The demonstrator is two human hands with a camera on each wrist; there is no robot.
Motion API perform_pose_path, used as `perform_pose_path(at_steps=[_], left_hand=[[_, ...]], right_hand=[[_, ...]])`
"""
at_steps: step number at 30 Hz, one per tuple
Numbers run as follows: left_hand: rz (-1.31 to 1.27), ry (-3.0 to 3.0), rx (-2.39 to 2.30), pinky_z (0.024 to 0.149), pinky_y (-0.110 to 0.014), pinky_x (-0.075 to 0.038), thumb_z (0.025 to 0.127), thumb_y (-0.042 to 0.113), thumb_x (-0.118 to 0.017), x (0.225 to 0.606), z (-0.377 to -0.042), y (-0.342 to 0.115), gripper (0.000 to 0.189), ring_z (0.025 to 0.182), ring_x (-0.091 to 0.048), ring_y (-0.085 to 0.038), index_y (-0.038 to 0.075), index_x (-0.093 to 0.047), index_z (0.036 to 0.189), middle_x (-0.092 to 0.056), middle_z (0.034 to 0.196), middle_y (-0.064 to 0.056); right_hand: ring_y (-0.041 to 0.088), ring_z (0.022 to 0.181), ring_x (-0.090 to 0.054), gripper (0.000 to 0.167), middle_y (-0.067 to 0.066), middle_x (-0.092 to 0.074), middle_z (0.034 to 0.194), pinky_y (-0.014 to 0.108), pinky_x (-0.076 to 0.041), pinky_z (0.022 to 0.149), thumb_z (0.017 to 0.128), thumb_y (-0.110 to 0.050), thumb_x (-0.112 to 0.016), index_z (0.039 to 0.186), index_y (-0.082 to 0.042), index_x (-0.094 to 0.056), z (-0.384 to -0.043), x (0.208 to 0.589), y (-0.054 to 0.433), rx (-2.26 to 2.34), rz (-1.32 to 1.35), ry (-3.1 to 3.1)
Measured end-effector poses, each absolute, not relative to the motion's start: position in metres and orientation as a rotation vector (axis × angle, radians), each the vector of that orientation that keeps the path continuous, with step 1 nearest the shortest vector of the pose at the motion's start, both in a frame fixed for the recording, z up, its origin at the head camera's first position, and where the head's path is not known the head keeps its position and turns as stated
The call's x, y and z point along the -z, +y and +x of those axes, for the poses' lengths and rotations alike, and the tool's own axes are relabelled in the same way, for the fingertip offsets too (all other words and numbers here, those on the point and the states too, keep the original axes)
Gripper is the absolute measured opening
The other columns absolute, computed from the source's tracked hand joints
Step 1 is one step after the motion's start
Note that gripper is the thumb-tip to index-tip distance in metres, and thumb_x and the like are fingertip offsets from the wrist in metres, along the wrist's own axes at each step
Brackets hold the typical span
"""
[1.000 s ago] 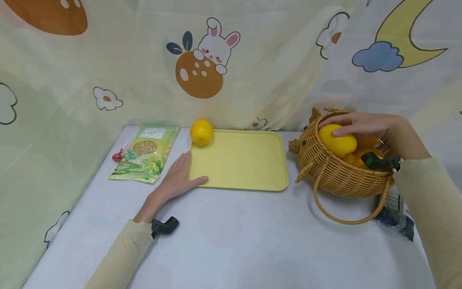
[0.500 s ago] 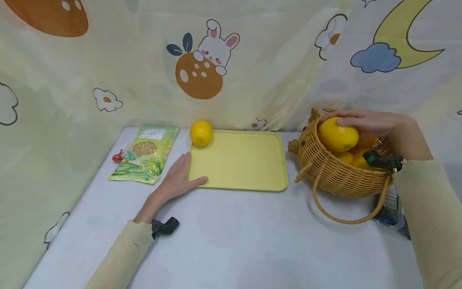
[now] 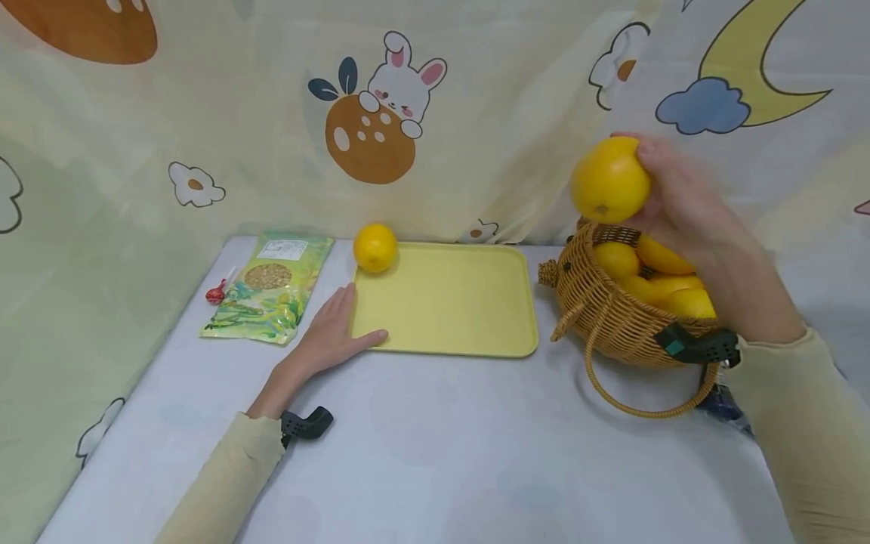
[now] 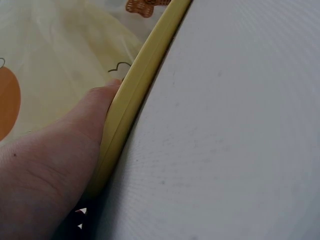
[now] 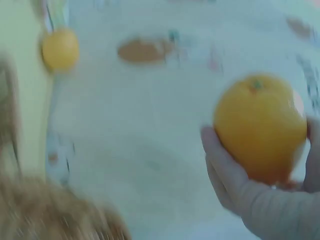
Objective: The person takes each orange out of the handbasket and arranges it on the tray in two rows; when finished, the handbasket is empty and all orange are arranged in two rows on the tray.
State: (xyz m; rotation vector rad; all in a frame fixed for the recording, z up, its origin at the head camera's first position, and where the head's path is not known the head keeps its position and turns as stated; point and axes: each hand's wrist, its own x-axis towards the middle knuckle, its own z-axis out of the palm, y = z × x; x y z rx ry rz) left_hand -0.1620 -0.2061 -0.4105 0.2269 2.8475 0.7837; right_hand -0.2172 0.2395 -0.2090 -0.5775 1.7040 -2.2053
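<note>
My right hand grips a round orange in the air above the wicker basket; in the right wrist view fingers and thumb curl round the orange, its green stem end up. Several yellow fruits lie inside the basket, partly behind my wrist. My left hand rests on the left end of the yellow tray, fingers straight along its side and thumb over the front left corner. The left wrist view has the thumb against the tray rim. Another orange sits at the tray's back left corner.
Left of the tray lies a green and yellow bag of grain, with a red lollipop beside it. The basket's handle loops forward on the table. A dark plastic package shows behind the basket. A printed cloth hangs behind.
My right hand has lifted the orange up out of the basket, baring more fruits and the basket's inner wall. My left hand stays on the tray.
</note>
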Motion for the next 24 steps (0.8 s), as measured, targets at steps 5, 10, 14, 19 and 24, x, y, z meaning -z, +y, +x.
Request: perform_pose_path(at_steps=[5,10,14,19,24], left_hand=[[0.211,2.835,-0.791,0.124,-0.052,-0.009,0.082,0.073,-0.055,0.412,-0.161,-0.207,0.116,0.153,-0.001,-0.034,0.004,0.003,0.156,0.002,0.165,-0.015],[0.199,2.84,-0.778,0.124,-0.052,-0.01,0.081,0.074,-0.054,0.415,-0.161,-0.209,0.117,0.153,-0.001,-0.034,0.005,0.003,0.156,0.002,0.165,-0.015],[0.204,2.843,-0.781,0.124,-0.052,-0.01,0.08,0.075,-0.054,0.416,-0.162,-0.208,0.118,0.153,-0.001,-0.033,0.005,0.004,0.156,0.002,0.165,-0.014],[0.212,2.85,-0.774,0.124,-0.051,-0.009,0.08,0.076,-0.054,0.415,-0.164,-0.209,0.119,0.153,-0.001,-0.033,0.005,0.004,0.156,0.003,0.165,-0.014],[0.208,2.849,-0.774,0.124,-0.051,-0.009,0.08,0.076,-0.054,0.414,-0.163,-0.21,0.119,0.153,0.0,-0.033,0.006,0.004,0.156,0.003,0.165,-0.014]], right_hand=[[0.017,0.101,-0.053,0.037,0.004,-0.049,0.119,0.026,-0.056,0.079,0.102,-0.032,-0.046,0.134,-0.015,-0.037,-0.201,0.219,0.188,2.178,-0.493,1.819],[0.019,0.117,-0.047,0.048,0.003,-0.041,0.132,0.025,-0.054,0.086,0.101,-0.038,-0.046,0.143,-0.021,-0.03,-0.2,0.23,0.146,2.135,-0.427,1.83],[0.023,0.119,-0.046,0.045,0.002,-0.038,0.138,0.027,-0.054,0.085,0.103,-0.038,-0.042,0.145,-0.026,-0.029,-0.203,0.237,0.119,2.15,-0.439,1.808],[0.027,0.118,-0.047,0.04,0.002,-0.035,0.141,0.031,-0.055,0.083,0.104,-0.035,-0.038,0.143,-0.031,-0.032,-0.205,0.243,0.097,2.164,-0.439,1.803],[0.032,0.122,-0.047,0.039,0.003,-0.033,0.144,0.037,-0.058,0.083,0.105,-0.033,-0.037,0.144,-0.034,-0.034,-0.207,0.248,0.082,2.155,-0.435,1.814]])
